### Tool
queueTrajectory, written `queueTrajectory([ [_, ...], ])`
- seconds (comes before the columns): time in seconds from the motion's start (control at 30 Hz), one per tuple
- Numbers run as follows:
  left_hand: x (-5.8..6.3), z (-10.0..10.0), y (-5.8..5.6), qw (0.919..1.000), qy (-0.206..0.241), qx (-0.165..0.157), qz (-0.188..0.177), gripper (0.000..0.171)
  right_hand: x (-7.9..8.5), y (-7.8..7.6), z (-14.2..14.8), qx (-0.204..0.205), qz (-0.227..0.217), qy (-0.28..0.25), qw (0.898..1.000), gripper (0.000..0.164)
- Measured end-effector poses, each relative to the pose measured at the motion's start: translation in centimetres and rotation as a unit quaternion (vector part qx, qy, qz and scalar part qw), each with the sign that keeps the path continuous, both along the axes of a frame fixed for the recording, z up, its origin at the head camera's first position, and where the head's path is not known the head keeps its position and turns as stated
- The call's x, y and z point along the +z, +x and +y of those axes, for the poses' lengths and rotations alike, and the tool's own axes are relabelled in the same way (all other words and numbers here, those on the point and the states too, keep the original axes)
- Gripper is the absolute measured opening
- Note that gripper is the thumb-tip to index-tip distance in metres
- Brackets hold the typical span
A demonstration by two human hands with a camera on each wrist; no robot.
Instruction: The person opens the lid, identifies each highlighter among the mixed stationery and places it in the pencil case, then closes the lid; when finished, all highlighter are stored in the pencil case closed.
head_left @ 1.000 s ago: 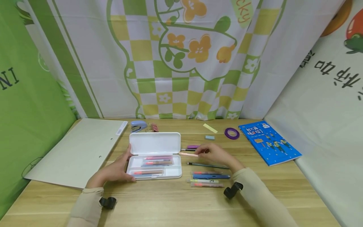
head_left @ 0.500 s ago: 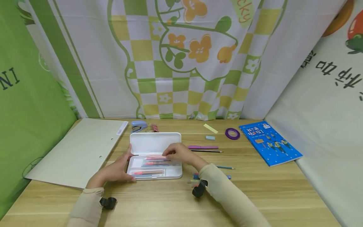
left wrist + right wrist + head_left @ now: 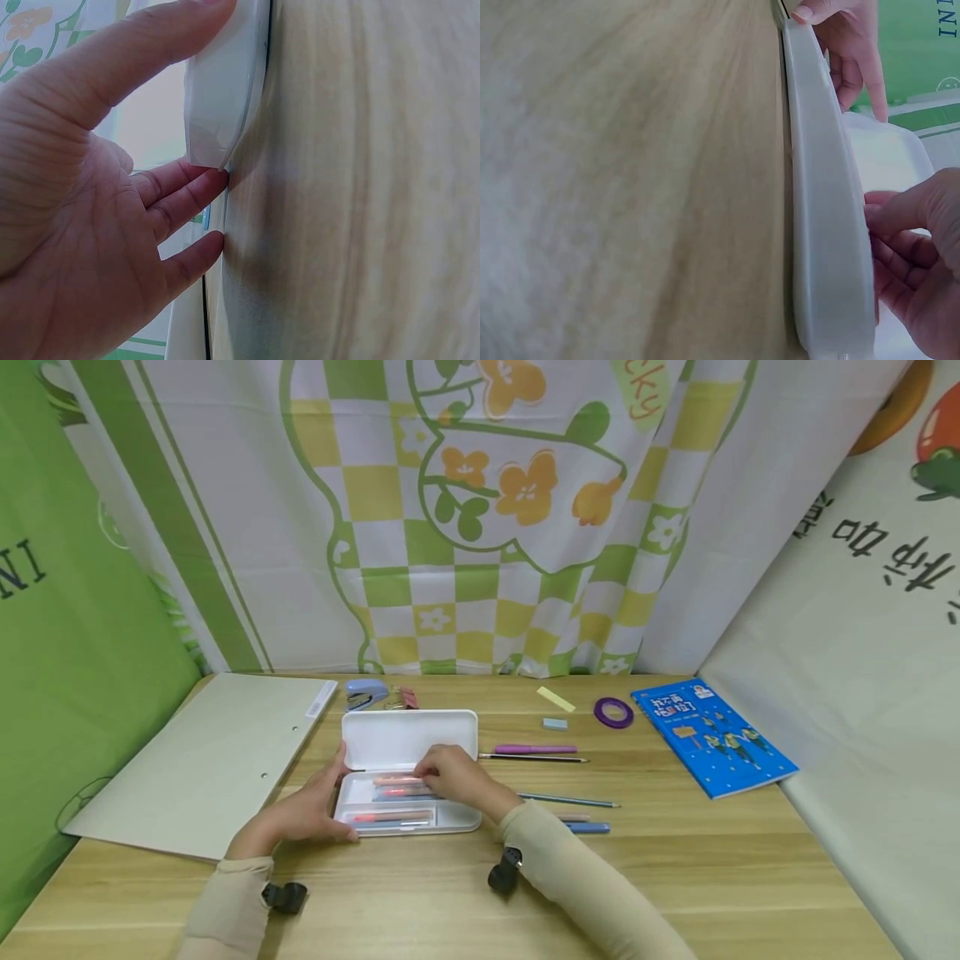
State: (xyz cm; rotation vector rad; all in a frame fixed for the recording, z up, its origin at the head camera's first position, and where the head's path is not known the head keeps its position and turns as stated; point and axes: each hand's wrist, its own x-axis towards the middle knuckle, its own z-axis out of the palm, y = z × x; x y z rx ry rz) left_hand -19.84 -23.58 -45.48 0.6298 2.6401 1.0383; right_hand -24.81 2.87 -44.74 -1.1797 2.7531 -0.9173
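A white pencil case [image 3: 408, 733] lies with its lid up, several pens [image 3: 393, 817] inside its tray. My left hand [image 3: 311, 810] grips the case's left end, thumb at the front edge and fingers toward the hinge side. Over the back compartment, my right hand [image 3: 459, 777] pinches the right end of a pinkish pen [image 3: 393, 780], which lies along the other pens there. In the right wrist view the case's side wall [image 3: 829, 195] hides the pen. The left wrist view has the thumb [image 3: 142, 52] against the case.
Right of the case lie a purple pen [image 3: 536, 749], a black pencil [image 3: 536, 758], a teal pencil [image 3: 573, 800] and a blue pen [image 3: 591, 828], partly behind the right sleeve. Behind stand a stapler [image 3: 366, 693], eraser [image 3: 555, 724] and purple tape roll [image 3: 613, 712]. A blue book [image 3: 712, 739] lies right, a large board [image 3: 202, 760] left.
My right hand has carried the pinkish pen leftward from the table into the case's back compartment. The left hand has stayed on the case.
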Motion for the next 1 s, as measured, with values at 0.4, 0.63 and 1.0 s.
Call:
queueTrajectory([
  [0.4,0.2,0.0,0.2,1.0,-0.001,0.002,-0.005,0.134,-0.5,-0.2,2.0,-0.013,-0.135,-0.132,0.982,0.013],
  [0.63,0.1,0.1,0.0,0.9997,0.019,-0.008,0.016,0.134,0.5,0.4,5.4,-0.01,-0.265,-0.195,0.944,0.022],
  [1.0,0.0,0.0,0.0,0.9995,0.026,-0.006,0.013,0.136,1.1,2.3,12.8,-0.004,-0.228,-0.151,0.962,0.019],
])
